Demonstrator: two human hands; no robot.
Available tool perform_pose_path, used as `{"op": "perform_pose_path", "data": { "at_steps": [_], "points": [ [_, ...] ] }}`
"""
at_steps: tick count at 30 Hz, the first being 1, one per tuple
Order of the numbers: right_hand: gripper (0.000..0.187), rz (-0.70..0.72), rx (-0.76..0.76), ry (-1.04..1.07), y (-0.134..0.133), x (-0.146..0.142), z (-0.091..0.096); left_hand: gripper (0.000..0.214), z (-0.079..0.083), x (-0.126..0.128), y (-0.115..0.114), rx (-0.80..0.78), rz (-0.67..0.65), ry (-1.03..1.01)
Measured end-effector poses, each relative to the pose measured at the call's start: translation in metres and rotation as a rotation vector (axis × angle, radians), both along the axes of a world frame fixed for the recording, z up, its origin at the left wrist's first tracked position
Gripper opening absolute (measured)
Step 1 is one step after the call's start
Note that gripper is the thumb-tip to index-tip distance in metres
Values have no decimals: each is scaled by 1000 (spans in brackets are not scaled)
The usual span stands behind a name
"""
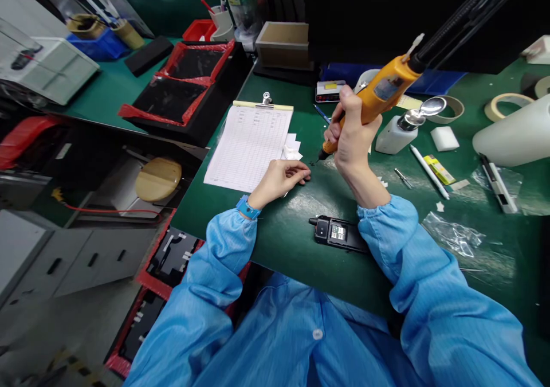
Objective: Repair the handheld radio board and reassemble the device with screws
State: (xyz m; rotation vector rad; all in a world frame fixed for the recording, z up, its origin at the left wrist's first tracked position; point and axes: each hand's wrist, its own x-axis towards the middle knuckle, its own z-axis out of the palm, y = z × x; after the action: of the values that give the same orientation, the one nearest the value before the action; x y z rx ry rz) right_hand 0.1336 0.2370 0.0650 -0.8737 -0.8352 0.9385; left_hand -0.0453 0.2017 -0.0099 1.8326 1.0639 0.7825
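My right hand (354, 132) is wrapped round an orange electric screwdriver (378, 96) that hangs from a black cable; its tip points down at the green mat (301, 243). My left hand (281, 179) rests on the mat beside the clipboard, fingers curled and pinched just left of the screwdriver tip; whatever lies under the fingertips is too small to make out. A black handheld device (337, 233) lies open-backed on the mat near my right sleeve.
A clipboard with a printed sheet (251, 143) lies left of my hands. A white dispenser bottle (397, 132), pens, tape rolls (501, 106), plastic bags and a white cylinder (515, 135) crowd the right. Black trays in red wrap (184, 83) stand at the back left.
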Motion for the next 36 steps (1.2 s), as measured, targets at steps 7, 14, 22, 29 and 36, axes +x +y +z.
{"op": "perform_pose_path", "data": {
  "at_steps": [7,14,22,29,36],
  "points": [
    [76,105,-31,10,-11,-2,9,20,1,-1,0,103,52,51],
    [75,113,-28,24,-21,-8,17,20,8,2,-5,214,9,114],
    [70,85,-44,-23,-48,-5,35,16,11,10,-15,313,-124,155],
    [64,140,18,-26,-111,18,50,18,23,29,-43,342,-298,113],
    [64,354,52,-121,-151,46,49,20,31,31,-52,328,-270,-30]
  ]
}}
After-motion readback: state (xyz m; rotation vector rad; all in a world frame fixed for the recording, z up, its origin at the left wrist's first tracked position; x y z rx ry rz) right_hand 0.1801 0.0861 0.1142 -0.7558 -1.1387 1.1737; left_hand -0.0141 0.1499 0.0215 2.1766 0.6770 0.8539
